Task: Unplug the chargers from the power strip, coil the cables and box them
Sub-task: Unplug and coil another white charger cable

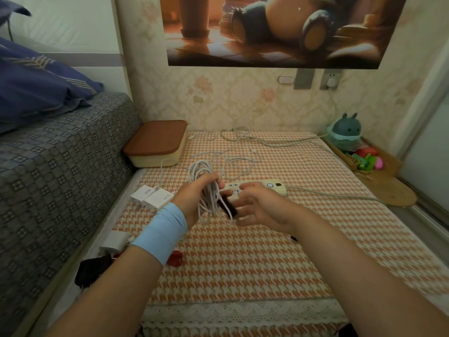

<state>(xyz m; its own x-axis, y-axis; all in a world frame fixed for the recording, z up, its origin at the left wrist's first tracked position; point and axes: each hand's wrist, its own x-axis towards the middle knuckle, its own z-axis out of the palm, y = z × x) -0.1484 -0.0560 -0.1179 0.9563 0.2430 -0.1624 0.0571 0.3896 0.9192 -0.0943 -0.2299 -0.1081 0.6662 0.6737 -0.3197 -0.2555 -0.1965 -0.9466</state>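
My left hand (pixel 194 203) is shut on a coil of white cable (pixel 206 181), held just above the table. My right hand (pixel 257 207) is beside it, fingers spread, pinching a black strap (pixel 228 207) against the coil. The cream power strip (pixel 257 188) lies just behind both hands with no plugs in its visible sockets. Two white chargers (pixel 153 197) lie side by side to the left of my left hand. Another white charger (pixel 114 242) and a black one (pixel 91 268) rest near my left forearm. The cream box with a brown lid (pixel 155 142) stands shut at the back left.
Loose white cable (pixel 238 161) sprawls behind the strip, whose grey cord (pixel 340 196) runs right. A red item (pixel 175 258) lies under my left wrist. A bed (pixel 60 154) borders the left edge. A blue plush toy (pixel 345 132) and small toys sit at the back right.
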